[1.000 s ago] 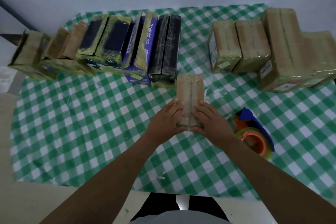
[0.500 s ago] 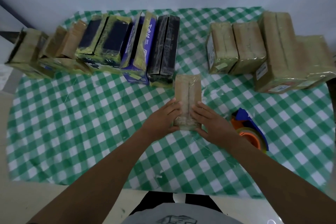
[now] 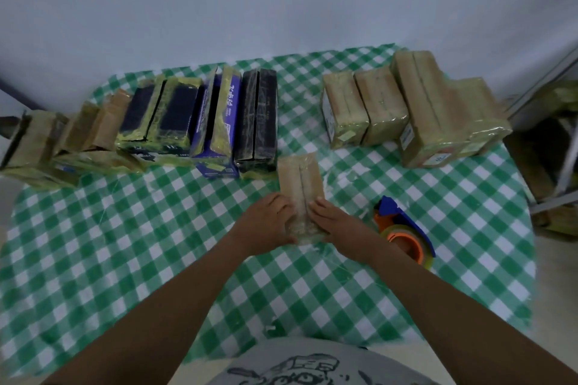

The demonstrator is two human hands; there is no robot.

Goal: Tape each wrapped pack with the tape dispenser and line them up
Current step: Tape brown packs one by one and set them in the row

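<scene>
Light is dim and flat, with a cool blue-grey cast on the wall [image 3: 281, 3]. Shadows are soft and faint. Slight sheen shows on the wrap of the right-hand packs [image 3: 450, 128]. The dark packs [image 3: 259, 116] lose detail. Wide-angle distortion bows the bench [image 3: 93, 259] edges. Focus is soft throughout; corners smear, and print on the labels [image 3: 407, 135] is unreadable.

Almost nothing is legible. At eleven o'clock, the purple-blue cardboard box [image 3: 230, 109] has large white characters running down its taped side, but the script is too soft to read. There is small white print on its near end. Left of it, the dark pack edged in yellow-green tape [image 3: 175, 122] shows blurred white marks on its near face. At one o'clock, the tan film-wrapped pack [image 3: 344, 109] and the big tan wrapped block [image 3: 438, 116] carry white printed labels, which are unreadable.
</scene>
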